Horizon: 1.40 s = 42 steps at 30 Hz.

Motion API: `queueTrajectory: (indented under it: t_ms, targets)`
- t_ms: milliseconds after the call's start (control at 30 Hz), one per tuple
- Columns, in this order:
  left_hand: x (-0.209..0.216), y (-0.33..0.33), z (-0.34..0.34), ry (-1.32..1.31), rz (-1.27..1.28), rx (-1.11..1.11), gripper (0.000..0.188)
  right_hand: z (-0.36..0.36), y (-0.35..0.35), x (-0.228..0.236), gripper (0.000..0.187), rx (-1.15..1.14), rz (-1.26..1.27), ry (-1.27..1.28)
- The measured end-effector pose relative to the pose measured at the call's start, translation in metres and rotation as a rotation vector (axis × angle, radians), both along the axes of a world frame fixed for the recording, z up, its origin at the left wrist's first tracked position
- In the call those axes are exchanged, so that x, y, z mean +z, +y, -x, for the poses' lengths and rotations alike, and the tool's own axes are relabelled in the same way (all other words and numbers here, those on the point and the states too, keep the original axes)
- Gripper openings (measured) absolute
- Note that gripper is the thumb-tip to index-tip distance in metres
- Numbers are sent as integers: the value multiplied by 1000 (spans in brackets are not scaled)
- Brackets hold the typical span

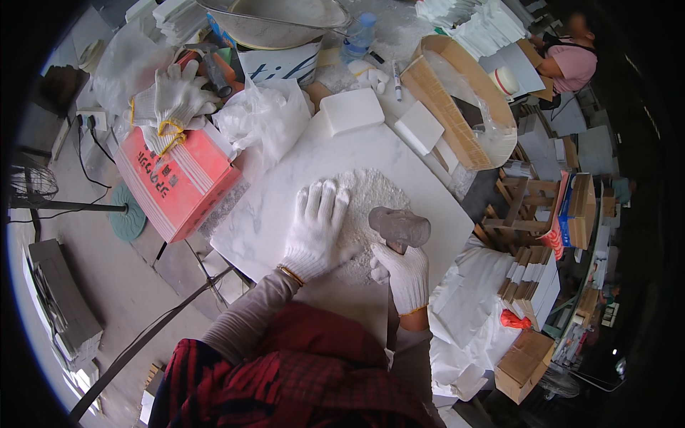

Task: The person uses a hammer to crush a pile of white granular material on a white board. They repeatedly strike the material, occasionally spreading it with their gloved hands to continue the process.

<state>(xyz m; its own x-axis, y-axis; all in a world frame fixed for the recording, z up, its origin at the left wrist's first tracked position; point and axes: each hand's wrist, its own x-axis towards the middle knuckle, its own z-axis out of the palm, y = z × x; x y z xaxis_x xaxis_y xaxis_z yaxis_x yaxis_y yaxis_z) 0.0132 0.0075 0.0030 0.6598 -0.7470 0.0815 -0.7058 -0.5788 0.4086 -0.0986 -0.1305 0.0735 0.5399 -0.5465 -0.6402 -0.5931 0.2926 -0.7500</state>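
My left hand (315, 230), in a white knit glove, lies flat with its fingers stretched out. It rests at the left edge of a spread of crushed white grit and powder (372, 187). The grit lies on a white marble slab (253, 221) with grey veins. My right hand (407, 279), gloved the same way, is closed around the short handle of a hammer (401, 227). The hammer's thick, dusty grey head is above the right side of the grit. Most of its handle is hidden by my hand.
White blocks (351, 112) and a long cardboard box (457, 107) line the slab's far side. To the left are a red carton (171, 182), a plastic bag (267, 121) and spare gloves (171, 96). A metal basin (278, 25) stands behind. A person in pink (573, 68) is far right.
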Motion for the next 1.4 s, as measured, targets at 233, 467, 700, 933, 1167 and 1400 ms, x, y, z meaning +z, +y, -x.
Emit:
queueTrajectory:
  t_ms: [233,467,700,933,1167,1400]
  targets:
    - [1,-1,0,-23,22,-14,105,0,0,-38,20,134,112,98]
    - [-6,2,0,13,67,3,109,2,2,-15,14,72,-24,69]
    - [0,2,0,22,44,-16,107,11,3,-42,17,160,269,196]
    - [-4,2,-1,-36,61,1,102,0,-2,-20,14,63,-75,34]
    - [-1,2,-2,18,41,-1,103,5,12,-19,15,64,207,-37]
    - [1,2,-3,-11,39,-18,101,-2,5,-30,15,140,29,96]
